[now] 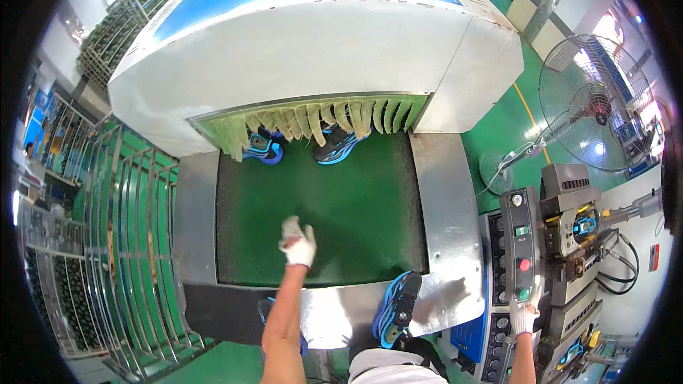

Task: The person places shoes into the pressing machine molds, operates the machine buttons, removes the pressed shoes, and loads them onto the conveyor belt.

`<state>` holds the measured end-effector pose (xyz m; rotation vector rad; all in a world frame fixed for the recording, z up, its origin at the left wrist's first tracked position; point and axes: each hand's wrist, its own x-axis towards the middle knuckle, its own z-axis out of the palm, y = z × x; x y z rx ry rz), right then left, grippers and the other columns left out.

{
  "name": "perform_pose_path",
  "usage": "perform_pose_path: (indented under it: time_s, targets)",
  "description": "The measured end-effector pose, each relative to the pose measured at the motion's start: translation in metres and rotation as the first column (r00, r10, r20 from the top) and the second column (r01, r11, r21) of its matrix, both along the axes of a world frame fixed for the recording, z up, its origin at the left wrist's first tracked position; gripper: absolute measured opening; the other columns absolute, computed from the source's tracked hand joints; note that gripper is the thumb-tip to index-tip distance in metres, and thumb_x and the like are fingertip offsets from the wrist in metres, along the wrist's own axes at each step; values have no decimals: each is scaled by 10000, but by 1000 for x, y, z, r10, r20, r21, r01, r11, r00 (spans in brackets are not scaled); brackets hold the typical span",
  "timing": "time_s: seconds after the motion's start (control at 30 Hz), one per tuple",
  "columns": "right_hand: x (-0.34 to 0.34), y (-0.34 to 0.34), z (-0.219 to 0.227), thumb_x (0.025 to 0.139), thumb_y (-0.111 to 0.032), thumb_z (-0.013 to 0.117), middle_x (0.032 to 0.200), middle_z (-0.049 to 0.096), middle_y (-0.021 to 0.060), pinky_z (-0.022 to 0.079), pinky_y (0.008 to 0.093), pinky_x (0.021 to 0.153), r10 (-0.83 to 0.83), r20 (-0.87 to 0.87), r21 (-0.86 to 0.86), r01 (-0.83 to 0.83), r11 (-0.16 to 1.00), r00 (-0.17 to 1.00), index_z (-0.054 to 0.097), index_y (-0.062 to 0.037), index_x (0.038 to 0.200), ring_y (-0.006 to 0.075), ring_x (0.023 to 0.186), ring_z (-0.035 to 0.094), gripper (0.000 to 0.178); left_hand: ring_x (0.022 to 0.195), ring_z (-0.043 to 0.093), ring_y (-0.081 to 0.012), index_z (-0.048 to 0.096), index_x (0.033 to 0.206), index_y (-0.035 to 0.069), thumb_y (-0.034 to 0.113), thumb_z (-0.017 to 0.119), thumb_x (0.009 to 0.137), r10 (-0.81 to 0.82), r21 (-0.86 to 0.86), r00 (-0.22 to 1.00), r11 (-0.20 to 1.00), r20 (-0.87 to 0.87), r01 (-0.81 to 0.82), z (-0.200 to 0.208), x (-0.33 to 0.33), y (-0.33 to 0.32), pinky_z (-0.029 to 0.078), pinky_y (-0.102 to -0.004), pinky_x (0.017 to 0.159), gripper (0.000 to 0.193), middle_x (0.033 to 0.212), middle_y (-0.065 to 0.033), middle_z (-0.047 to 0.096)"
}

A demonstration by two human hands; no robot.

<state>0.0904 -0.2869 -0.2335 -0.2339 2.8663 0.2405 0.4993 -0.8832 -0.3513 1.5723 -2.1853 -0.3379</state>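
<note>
My left hand (297, 243), in a white glove with some bare fingertips, is over the green conveyor belt (334, 220), its fingers apart and nothing in them. My right hand (525, 316), gloved too, is at the lower end of a control panel (520, 238), by its green button (523, 294); its fingers reach up and hold nothing. Two black-and-blue sports shoes, a left one (265, 149) and a right one (337, 146), lie at the machine's mouth, partly under the strip curtain (313, 121). Another such shoe (397, 307) rests on the near metal edge. My left forearm mostly hides a further shoe (266, 308).
The large white-and-blue machine housing (306, 50) rises beyond the belt. Metal racks (135, 242) stand at the left. At the right are a pedestal fan (596, 103) and a pressing machine (573, 242) with hoses. A metal frame (448, 220) borders the belt.
</note>
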Motion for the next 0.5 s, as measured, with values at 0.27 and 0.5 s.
perform_pose_path:
  time_s: [0.27,0.5]
  targets:
    - [166,52,-15,811,-397,768,1554,475,252,323,386,1231,-234,202,58,227,972,951,376,70,1537,322,1455,462,949,1506,395,-375,464,1570,133,442,511,1044,-53,-98,960,992,274,82,46,-31,-319,360,-533,1190,612,1656,-181,382]
    - [159,-30,16,841,-540,695,1414,632,229,454,447,1124,-302,426,135,270,953,853,521,-28,1502,379,1317,605,854,1211,618,-428,638,1337,14,432,461,1071,-117,-78,853,980,508,181,-32,-46,-399,486,-472,1046,526,1300,-247,666]
